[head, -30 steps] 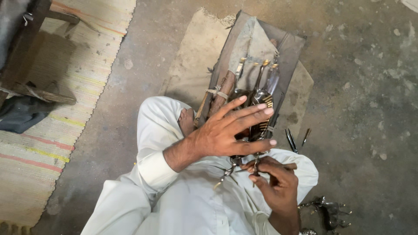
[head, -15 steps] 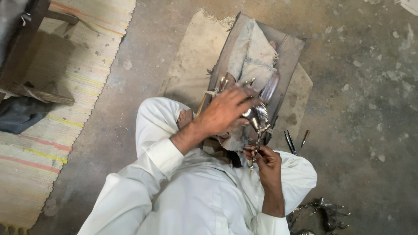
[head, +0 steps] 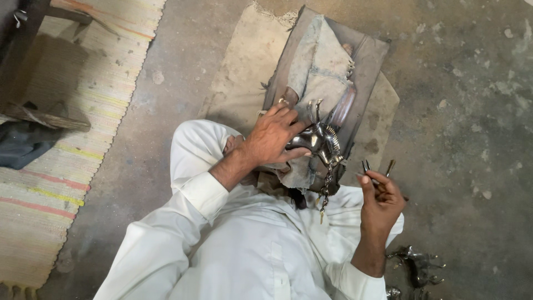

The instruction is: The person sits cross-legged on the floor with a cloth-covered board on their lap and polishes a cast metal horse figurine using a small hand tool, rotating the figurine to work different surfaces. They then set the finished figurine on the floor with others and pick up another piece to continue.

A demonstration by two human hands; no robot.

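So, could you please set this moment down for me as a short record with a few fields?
Setting: concrete floor with a striped woven mat on one side
Work surface: worn grey cloth pad on a burlap sheet
Left hand: pressed on a shiny metal animal figure with a small chain hanging from it
Right hand: raised beside the pad, fingers pinching small thin tools
Nearby: more metal figures on the floor
Clothing: white sleeves

A dusty grey concrete floor (head: 466, 111) lay beside a striped woven rug (head: 50, 183) and dark wooden furniture (head: 33, 66).
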